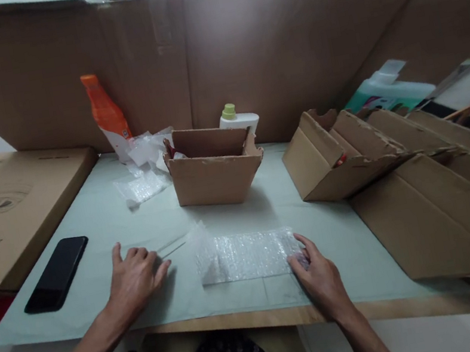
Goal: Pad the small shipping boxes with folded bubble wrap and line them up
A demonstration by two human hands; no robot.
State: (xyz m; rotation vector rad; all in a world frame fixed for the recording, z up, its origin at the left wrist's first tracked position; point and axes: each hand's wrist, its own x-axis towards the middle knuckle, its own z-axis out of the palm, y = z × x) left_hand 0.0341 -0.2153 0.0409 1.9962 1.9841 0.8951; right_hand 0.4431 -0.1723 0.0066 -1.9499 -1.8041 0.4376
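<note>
- My right hand [321, 279] sits at lower centre-right of the frame, fingertips curled down onto the right end of the bubble wrap sheet [246, 256] — pressing on it, not closed around it, so it looks pinned flat rather than lifted.
- The sheet lies on the pale green table cover [101, 218] at lower centre, its left end rumpled and raised a little, the rest flat.
- My left hand [137, 278] rests palm-down at lower left of centre, fingers loosely spread and holding nothing; the fingertips point at a thin clear strip [172, 247] just beside them. Whether they touch it I can't tell — it's too faint, and I can't make out what it is.
- Dead centre, behind the sheet, a small open cardboard box [215, 167] stands with its flaps up, mouth handy to both hands; its inside is hidden from me, only a dark red scrap at the left corner.
- Upper left: an orange bottle [107, 116] leans by loose bubble wrap scraps [144, 174]; a white bottle [237, 118] with a green cap peeks from behind the box, mostly blocked.
- A black phone [56, 274] lies face-up at left, parked clear of the hands.
- At right, a torn box [335, 155] and flattened cardboard [445, 211] run out of frame; a teal-labelled jug [386, 91] is half hidden behind them.
</note>
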